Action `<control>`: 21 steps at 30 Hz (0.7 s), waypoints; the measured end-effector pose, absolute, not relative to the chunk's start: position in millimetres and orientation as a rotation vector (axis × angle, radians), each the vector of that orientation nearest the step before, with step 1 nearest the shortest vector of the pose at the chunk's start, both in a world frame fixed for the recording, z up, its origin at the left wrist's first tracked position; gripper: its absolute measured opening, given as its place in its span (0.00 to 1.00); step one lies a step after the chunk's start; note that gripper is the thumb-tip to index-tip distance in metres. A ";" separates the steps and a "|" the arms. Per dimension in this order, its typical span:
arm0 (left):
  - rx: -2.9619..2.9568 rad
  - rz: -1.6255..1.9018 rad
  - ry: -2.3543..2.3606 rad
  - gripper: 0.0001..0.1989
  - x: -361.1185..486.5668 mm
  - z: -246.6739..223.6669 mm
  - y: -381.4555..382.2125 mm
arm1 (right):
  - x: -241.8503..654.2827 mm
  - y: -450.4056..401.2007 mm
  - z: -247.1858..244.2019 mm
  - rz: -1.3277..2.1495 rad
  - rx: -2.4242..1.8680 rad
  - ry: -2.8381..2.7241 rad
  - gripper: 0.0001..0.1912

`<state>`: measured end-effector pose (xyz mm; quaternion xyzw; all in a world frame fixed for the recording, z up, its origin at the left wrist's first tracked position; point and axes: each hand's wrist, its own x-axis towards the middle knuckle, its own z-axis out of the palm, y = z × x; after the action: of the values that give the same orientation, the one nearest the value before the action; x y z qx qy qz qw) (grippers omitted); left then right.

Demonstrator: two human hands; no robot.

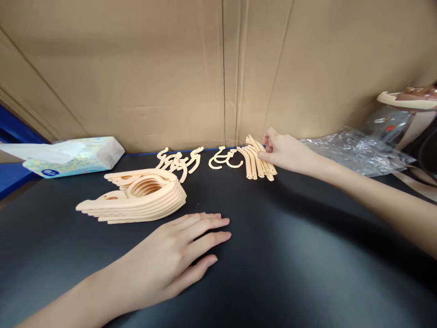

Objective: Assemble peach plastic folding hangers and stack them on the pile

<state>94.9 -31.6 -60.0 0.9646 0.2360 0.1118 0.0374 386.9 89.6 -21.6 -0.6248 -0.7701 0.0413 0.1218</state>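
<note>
My left hand (191, 248) rests palm down on the black table (290, 273), fingers stretched out, holding nothing. Just beyond it lies a stack of peach plastic hanger frames (136, 205), nested one on another. At the back, my right hand (282, 150) is closed in a pinch at a slim peach plastic strip (256, 144), raised at an angle over a row of similar strips (253, 166). Its fingertips partly hide the strip's end. To the left of that row are a few loose peach hooks (227, 159). More curved hook pieces (177, 163) sit in a cluster behind the stack.
A soft pack of tissues (75, 157) lies at the back left. Clear plastic wrapping (355, 148) and a bag with straps (419, 118) are at the right. A cardboard wall (170, 77) closes off the table's far edge.
</note>
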 end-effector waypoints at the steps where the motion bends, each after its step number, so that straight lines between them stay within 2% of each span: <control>1: 2.960 0.346 0.724 0.18 95.1 -59.9 -31.3 | 385.5 83.9 -20.6 0.117 -1.753 -2.248 0.14; 8: 2.966 0.362 0.719 0.17 95.1 -60.2 -30.6 | 371.7 40.0 -23.4 0.234 -1.243 -2.585 0.12; 16: 3.041 0.534 0.712 0.16 97.6 -58.1 -33.5 | 359.1 23.6 -36.8 -0.053 -0.962 -2.925 0.05; 21: 3.091 0.543 0.842 0.18 98.4 -58.5 -32.7 | 357.0 21.7 -40.0 -0.171 -0.869 -2.960 0.03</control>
<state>98.4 -32.7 -58.5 0.9499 0.2587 0.1670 -0.0538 357.0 21.7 -40.0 -0.2812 -0.9577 -0.0552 0.0262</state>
